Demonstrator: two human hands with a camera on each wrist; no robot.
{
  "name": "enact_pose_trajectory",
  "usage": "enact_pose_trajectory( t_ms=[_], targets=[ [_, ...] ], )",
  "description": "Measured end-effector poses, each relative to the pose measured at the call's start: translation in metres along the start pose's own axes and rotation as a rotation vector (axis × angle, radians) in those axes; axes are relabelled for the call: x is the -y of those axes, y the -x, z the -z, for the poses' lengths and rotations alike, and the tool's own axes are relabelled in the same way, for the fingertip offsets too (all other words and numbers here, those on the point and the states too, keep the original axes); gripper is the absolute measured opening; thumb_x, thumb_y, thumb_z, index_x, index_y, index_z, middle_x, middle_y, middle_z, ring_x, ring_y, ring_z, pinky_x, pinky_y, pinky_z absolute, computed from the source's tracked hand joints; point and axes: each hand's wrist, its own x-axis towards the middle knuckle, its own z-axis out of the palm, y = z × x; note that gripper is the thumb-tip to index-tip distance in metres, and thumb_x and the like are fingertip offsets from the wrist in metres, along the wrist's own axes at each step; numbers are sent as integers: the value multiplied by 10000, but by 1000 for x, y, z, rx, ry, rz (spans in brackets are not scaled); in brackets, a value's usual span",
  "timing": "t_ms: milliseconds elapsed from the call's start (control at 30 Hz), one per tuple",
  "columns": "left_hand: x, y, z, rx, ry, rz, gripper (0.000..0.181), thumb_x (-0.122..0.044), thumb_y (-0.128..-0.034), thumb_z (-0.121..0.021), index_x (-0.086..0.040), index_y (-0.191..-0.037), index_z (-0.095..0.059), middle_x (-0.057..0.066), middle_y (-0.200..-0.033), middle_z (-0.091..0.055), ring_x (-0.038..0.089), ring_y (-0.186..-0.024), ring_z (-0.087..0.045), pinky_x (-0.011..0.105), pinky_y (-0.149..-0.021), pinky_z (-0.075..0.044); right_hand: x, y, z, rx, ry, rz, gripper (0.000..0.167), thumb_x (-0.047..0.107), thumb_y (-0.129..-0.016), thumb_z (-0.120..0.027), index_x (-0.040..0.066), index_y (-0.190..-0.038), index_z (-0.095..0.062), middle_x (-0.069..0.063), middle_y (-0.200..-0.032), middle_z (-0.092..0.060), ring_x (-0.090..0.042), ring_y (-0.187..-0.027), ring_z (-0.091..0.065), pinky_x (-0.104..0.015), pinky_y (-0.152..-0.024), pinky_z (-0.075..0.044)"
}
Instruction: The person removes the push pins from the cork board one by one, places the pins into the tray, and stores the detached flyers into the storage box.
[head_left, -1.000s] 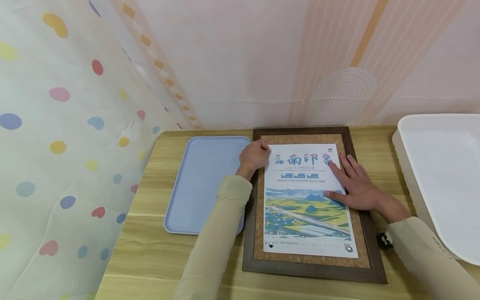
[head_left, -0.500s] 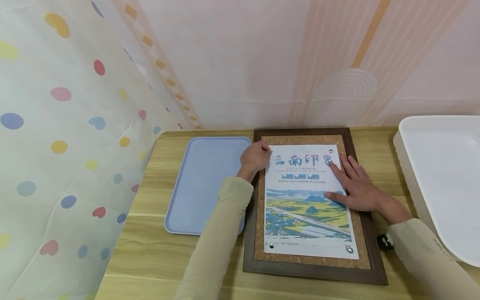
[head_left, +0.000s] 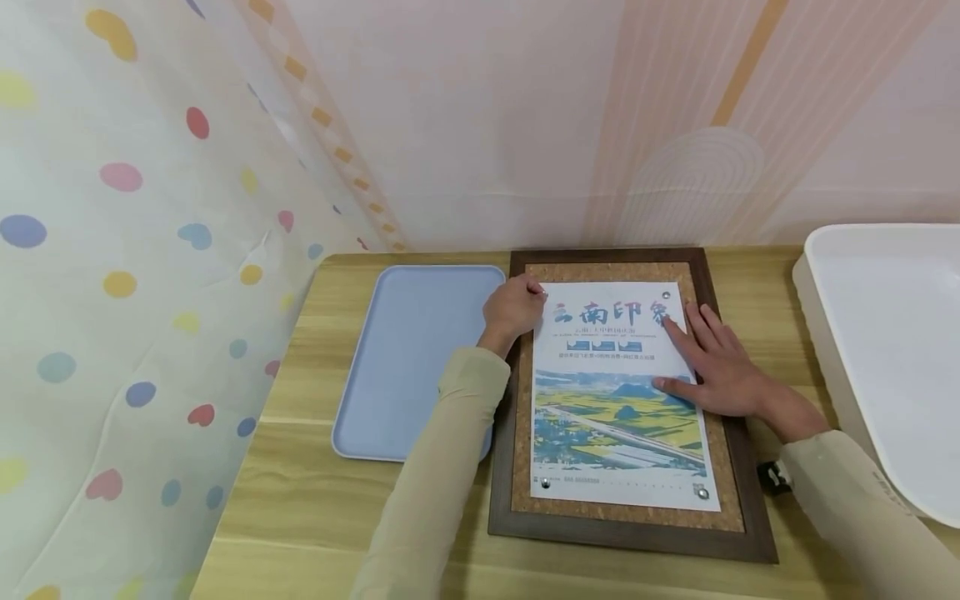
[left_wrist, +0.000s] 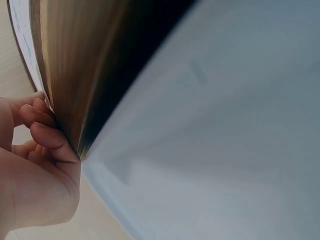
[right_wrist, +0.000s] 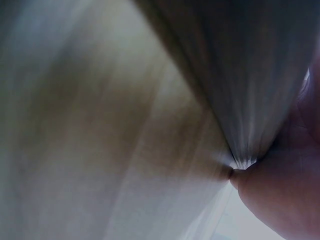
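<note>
A white poster [head_left: 600, 358] with a printed landscape lies on a cork board [head_left: 720, 467] in a dark wooden frame. Silver pins stand at the poster's top right [head_left: 666, 295], bottom left [head_left: 545, 483] and bottom right [head_left: 702, 493]. At the top left corner my left hand [head_left: 513, 308] has curled fingers pinching a small pin, mostly hidden by the fingertips. My right hand [head_left: 716, 367] lies spread over the poster's right edge and the frame. The left wrist view shows the curled left fingers [left_wrist: 45, 135] at the board's edge; the right wrist view shows part of the right hand [right_wrist: 280, 190].
A blue tray [head_left: 412, 358] lies left of the board, partly behind my left forearm. At the right stands a large white tub [head_left: 900, 350]. A small black object [head_left: 772, 477] is beside my right cuff. A patterned cloth [head_left: 480, 125] hangs behind the table.
The head view has shifted slightly, raising the board and trays a little in the picture. Both hands keep their places on the board.
</note>
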Motion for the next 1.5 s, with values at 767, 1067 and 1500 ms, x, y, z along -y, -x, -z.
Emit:
enact_pose_trajectory(
  t_ms=[767,1067,1500],
  targets=[
    [8,-3,-1,54,0,-58,210,-277,-1030,-496,-183,-1006,-683,-13,-1046,-682,177,-847,-604,320,-754,-453,-2,-1,-6,0,-8,-11,966,522,-918,-621,26,-1580,-121,-279,-1612,127,-432,-1480,189,-693,-1118,22],
    [20,-1,3,125,237,-68,218,-298,-1035,-502,-148,-1100,-646,21,-1024,-646,209,-904,-592,390,-876,-465,-4,-7,-7,0,-5,-2,966,529,-919,-617,19,-1577,-127,-285,-1611,119,-434,-1481,183,-694,-1117,19],
    [24,0,8,147,352,-75,179,-254,-1031,-522,-111,-1095,-607,32,-904,-584,188,-783,-518,350,-752,-429,-3,-10,-8,5,-19,1,970,534,-914,-622,19,-1576,-136,-280,-1614,116,-428,-1482,186,-683,-1124,34]
  ],
)
